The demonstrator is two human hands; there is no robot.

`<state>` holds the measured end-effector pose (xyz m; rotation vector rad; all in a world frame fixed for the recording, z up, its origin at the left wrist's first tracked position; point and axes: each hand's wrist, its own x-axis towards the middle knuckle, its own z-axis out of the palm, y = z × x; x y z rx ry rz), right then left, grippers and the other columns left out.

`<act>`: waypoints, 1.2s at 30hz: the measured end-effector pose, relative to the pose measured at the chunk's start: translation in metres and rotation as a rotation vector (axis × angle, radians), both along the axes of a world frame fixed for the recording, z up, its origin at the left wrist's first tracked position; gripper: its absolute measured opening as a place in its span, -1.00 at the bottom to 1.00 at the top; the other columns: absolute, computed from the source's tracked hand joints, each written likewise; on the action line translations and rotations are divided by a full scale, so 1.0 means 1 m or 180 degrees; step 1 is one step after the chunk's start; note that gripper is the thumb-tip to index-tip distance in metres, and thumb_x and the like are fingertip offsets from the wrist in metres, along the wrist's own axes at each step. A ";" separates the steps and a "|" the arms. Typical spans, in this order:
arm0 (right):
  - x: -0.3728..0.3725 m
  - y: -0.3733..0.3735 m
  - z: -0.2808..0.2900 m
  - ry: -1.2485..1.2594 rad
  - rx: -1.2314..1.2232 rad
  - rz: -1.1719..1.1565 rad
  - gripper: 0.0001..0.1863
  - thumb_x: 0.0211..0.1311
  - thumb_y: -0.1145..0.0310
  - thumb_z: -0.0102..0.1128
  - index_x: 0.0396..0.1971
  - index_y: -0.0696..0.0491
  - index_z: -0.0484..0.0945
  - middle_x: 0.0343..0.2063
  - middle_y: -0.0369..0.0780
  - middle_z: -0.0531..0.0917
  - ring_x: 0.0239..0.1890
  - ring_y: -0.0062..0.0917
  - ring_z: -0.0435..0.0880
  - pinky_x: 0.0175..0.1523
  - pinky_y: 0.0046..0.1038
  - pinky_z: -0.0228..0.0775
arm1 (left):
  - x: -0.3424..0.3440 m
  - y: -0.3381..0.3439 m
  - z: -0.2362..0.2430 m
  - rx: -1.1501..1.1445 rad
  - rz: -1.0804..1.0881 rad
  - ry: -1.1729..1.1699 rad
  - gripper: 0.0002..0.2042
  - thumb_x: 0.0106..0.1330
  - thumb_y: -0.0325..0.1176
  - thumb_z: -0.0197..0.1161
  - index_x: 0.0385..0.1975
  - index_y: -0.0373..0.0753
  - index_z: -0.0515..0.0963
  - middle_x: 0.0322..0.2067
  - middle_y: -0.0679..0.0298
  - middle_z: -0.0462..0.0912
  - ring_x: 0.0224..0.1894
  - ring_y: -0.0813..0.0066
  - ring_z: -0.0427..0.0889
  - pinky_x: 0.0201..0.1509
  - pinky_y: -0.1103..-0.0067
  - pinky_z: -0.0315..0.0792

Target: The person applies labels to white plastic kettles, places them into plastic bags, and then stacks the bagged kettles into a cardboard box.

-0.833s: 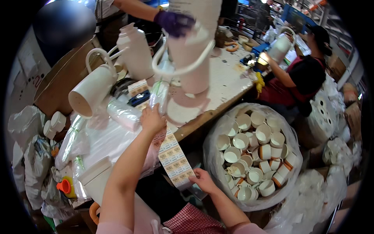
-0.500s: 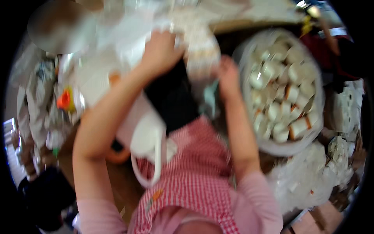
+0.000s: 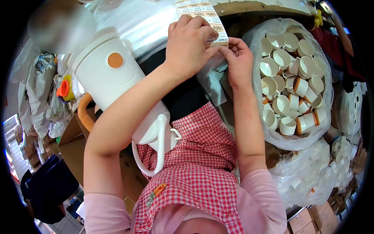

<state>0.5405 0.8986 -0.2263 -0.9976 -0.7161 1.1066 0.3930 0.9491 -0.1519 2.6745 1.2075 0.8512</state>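
Note:
A sheet of small printed labels [image 3: 198, 9] hangs over the table edge toward me. My left hand [image 3: 191, 45] curls over its lower end, thumb and fingertips closed on it. My right hand [image 3: 238, 62] pinches the same end at the right corner, close beside the left. Below my left arm, a large white cylindrical jug [image 3: 107, 76] with an orange round spot leans across my lap, with a white loop handle [image 3: 159, 146] at its bottom end and an orange handle [image 3: 85, 113] on its side. Clear plastic sleeves [image 3: 142, 17] lie left of the labels.
A bag of white cups with orange bands [image 3: 255, 97] stands at my right above bundled plastic [image 3: 302, 171]. At left are white sacks [image 3: 33, 93], an orange-and-yellow container [image 3: 66, 90] and cardboard [image 3: 70, 148]. A co-worker's arm [image 3: 341, 33] shows at upper right, near the table edge [image 3: 265, 8].
The view has tilted down onto my lap and the jug. My left hand has left the plastic sleeves and moved right to the label sheet's lower end, beside my right hand.

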 end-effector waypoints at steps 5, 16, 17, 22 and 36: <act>0.000 0.000 0.004 0.0200 0.0002 0.0078 -0.74 0.16 0.66 0.27 -0.14 0.24 0.50 -0.27 -0.21 0.66 -0.24 -0.64 0.65 -0.13 -0.62 0.53 | 0.003 0.000 -0.009 -0.0166 0.0109 -0.0019 -0.81 0.06 -0.21 0.43 -0.37 -0.12 0.71 -0.30 0.39 0.70 -0.08 0.30 0.55 0.09 0.37 0.29; -0.002 0.018 0.047 -0.0385 -0.0089 -0.0227 -0.77 0.10 0.66 0.21 -0.26 0.15 0.40 -0.41 -0.29 0.56 -0.41 -0.71 0.52 -0.35 -0.63 0.37 | 0.012 0.016 0.024 -0.0194 0.0002 -0.0402 -0.89 0.03 -0.30 0.38 -0.54 -0.19 0.68 -0.53 0.18 0.68 -0.39 0.14 0.64 -0.21 0.32 0.47; -0.001 0.011 0.042 -0.0351 -0.0127 -0.0223 -0.75 0.09 0.66 0.18 -0.23 0.13 0.41 -0.40 -0.31 0.54 -0.37 -0.69 0.50 -0.33 -0.60 0.37 | 0.011 0.011 0.024 -0.0117 -0.0012 -0.0113 -0.89 0.02 -0.33 0.31 -0.63 -0.20 0.64 -0.61 0.09 0.60 -0.49 0.05 0.61 -0.38 0.24 0.47; 0.000 -0.013 0.008 0.0355 -0.0387 -0.0082 -0.79 0.20 0.64 0.12 -0.20 0.08 0.43 -0.40 -0.38 0.48 -0.41 -0.76 0.41 -0.32 -0.68 0.24 | 0.009 -0.017 -0.005 -0.0103 0.0076 -0.0504 -0.96 0.01 -0.36 0.35 -0.57 -0.14 0.65 -0.52 0.23 0.66 -0.34 0.18 0.61 -0.18 0.30 0.42; -0.019 0.014 0.000 0.0109 -0.0444 -0.0116 -0.88 0.21 0.55 0.20 -0.26 0.13 0.52 -0.42 -0.34 0.58 -0.40 -0.71 0.52 -0.27 -0.63 0.36 | -0.008 -0.006 -0.016 -0.0040 0.0235 -0.0578 -0.89 -0.02 -0.31 0.44 -0.52 -0.07 0.63 -0.42 0.32 0.64 -0.19 0.25 0.59 0.02 0.32 0.29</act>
